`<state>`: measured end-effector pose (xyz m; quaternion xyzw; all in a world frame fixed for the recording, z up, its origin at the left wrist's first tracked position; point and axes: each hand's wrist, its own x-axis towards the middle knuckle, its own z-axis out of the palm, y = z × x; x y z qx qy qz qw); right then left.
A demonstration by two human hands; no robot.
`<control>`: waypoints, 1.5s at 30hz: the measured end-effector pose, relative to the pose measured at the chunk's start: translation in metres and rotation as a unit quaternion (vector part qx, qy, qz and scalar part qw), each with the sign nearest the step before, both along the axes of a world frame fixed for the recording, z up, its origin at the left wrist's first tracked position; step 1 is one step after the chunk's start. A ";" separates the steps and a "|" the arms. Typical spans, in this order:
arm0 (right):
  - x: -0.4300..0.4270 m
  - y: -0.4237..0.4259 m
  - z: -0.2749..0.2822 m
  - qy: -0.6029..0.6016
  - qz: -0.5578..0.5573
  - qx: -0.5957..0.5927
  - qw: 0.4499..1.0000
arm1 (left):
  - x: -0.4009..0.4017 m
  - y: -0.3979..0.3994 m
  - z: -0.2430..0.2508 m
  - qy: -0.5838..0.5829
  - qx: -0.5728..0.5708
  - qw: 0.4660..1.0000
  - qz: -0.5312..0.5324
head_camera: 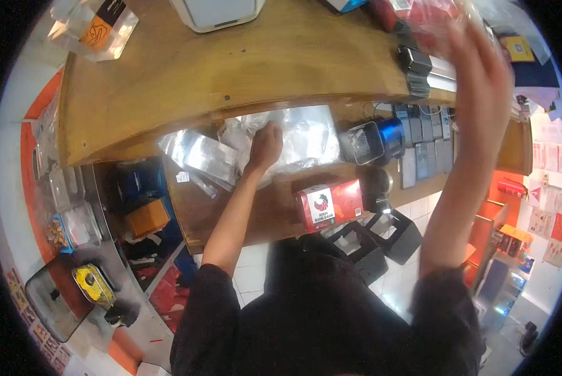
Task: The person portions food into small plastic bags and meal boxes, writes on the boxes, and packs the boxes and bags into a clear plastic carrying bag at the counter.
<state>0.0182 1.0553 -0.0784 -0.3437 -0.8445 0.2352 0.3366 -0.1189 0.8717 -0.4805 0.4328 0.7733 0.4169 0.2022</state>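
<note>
My left hand [266,144] is curled over a heap of clear plastic bags [311,138] on the shelf below the wooden counter. Its fingertips are hidden, so whether it pinches a bag does not show. Raised at the upper right, my right hand [480,70] is blurred by motion. Its fingers stretch to the clear plastic wrap over a red package [422,11] on the counter; a hold on it cannot be made out. A red and white printed carton [330,205] sits on the shelf edge nearest my body.
The wooden counter [243,66] overhangs the shelf. A lidded plastic container [217,14] and a clear bottle [95,30] stand on it. Right of the bags are a clear plastic tub [365,142] and a blue container [394,136]. Black open boxes [394,235] are beside me, low down.
</note>
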 end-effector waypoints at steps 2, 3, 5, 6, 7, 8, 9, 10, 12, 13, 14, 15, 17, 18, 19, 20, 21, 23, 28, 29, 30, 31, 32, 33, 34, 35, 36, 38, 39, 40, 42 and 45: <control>0.047 -0.059 -0.068 0.004 0.148 -0.369 0.917 | -0.001 0.003 0.023 -0.066 -0.052 0.996 -0.028; 0.045 -0.081 -0.095 -0.176 0.155 -0.378 0.896 | 0.002 0.005 0.040 -0.066 -0.048 0.996 -0.033; 0.055 -0.106 -0.225 -0.313 0.322 -0.184 0.874 | 0.005 0.001 0.095 -0.089 -0.064 0.984 -0.143; 0.046 -0.116 -0.273 -0.398 0.279 -0.263 0.833 | 0.004 -0.008 0.125 -0.098 -0.109 0.976 -0.161; 0.034 -0.115 -0.300 -0.476 0.234 -0.336 0.778 | 0.005 -0.021 0.139 -0.108 -0.094 0.975 -0.171; 0.026 -0.109 -0.300 -0.470 0.239 -0.335 0.781 | 0.006 -0.036 0.151 -0.117 -0.079 0.975 -0.172; 0.027 -0.106 -0.297 -0.453 0.232 -0.332 0.794 | 0.009 -0.048 0.184 -0.144 -0.089 0.968 -0.186; 0.026 -0.106 -0.297 -0.425 0.221 -0.343 0.808 | 0.012 -0.063 0.225 -0.171 -0.103 0.960 -0.195; 0.036 -0.104 -0.283 -0.344 0.171 -0.398 0.833 | 0.016 -0.083 0.282 -0.209 -0.173 0.944 -0.190; 0.037 -0.112 -0.274 -0.289 0.152 -0.446 0.834 | 0.016 -0.099 0.298 -0.201 -0.177 0.946 -0.182; 0.037 -0.121 -0.265 -0.222 0.125 -0.504 0.825 | 0.014 -0.116 0.312 -0.222 -0.121 0.950 -0.184; 0.039 -0.129 -0.257 -0.156 0.090 -0.562 0.807 | 0.015 -0.127 0.322 -0.244 -0.057 0.950 -0.188; 0.039 -0.142 -0.241 -0.039 0.034 -0.674 0.737 | 0.027 -0.142 0.354 -0.285 0.007 0.951 -0.122; 0.037 -0.149 -0.235 0.003 0.034 -0.717 0.696 | 0.033 -0.152 0.360 -0.299 0.041 0.950 -0.086; 0.036 -0.156 -0.231 0.036 0.045 -0.749 0.660 | 0.038 -0.161 0.365 -0.314 0.076 0.945 -0.056; 0.045 -0.160 -0.232 0.069 0.133 -0.774 0.616 | 0.043 -0.171 0.354 -0.353 0.129 0.926 0.036; 0.052 -0.165 -0.242 0.099 0.222 -0.791 0.562 | 0.060 -0.166 0.362 -0.350 0.165 0.899 0.207; 0.066 -0.169 -0.256 0.166 0.388 -0.792 0.442 | 0.077 -0.166 0.372 -0.324 0.205 0.851 0.359; 0.121 -0.145 -0.128 0.403 0.590 -0.687 0.135 | 0.076 -0.216 0.349 -0.461 0.211 0.832 0.226; 0.142 -0.132 -0.119 0.334 0.568 -0.693 0.293 | 0.092 -0.208 0.353 -0.482 0.266 0.775 0.310; 0.166 -0.116 -0.110 0.239 0.541 -0.682 0.431 | 0.116 -0.178 0.376 -0.500 0.277 0.721 0.392; 0.179 -0.115 -0.110 0.249 0.539 -0.673 0.441 | 0.118 -0.180 0.373 -0.502 0.275 0.728 0.377; 0.189 -0.119 -0.116 0.248 0.565 -0.633 0.467 | 0.114 -0.192 0.363 -0.591 0.304 0.695 0.275; 0.202 -0.119 -0.119 0.247 0.588 -0.589 0.496 | 0.115 -0.194 0.355 -0.671 0.322 0.647 0.164; 0.216 -0.124 -0.117 0.250 0.617 -0.588 0.459 | 0.107 -0.204 0.331 -0.684 0.343 0.642 0.050; 0.236 -0.127 -0.108 0.228 0.596 -0.606 0.474 | 0.100 -0.213 0.306 -0.686 0.354 0.632 -0.068; 0.258 -0.133 -0.104 0.212 0.567 -0.625 0.493 | 0.131 -0.183 0.330 -0.658 0.327 0.673 0.083; 0.288 -0.143 -0.116 0.202 0.533 -0.563 0.599 | 0.183 -0.149 0.371 -0.613 0.278 0.710 0.209; 0.304 -0.142 -0.120 0.168 0.508 -0.506 0.676 | 0.198 -0.142 0.377 -0.617 0.280 0.708 0.199; 0.325 -0.138 -0.116 0.177 0.496 -0.497 0.690 | 0.206 -0.141 0.371 -0.621 0.280 0.708 0.187; 0.367 -0.131 -0.108 0.158 0.417 -0.597 0.667 | 0.207 -0.144 0.343 -0.631 0.260 0.725 0.098; 0.419 -0.123 -0.125 0.196 0.324 -0.588 0.715 | 0.213 -0.132 0.307 -0.653 0.204 0.722 -0.105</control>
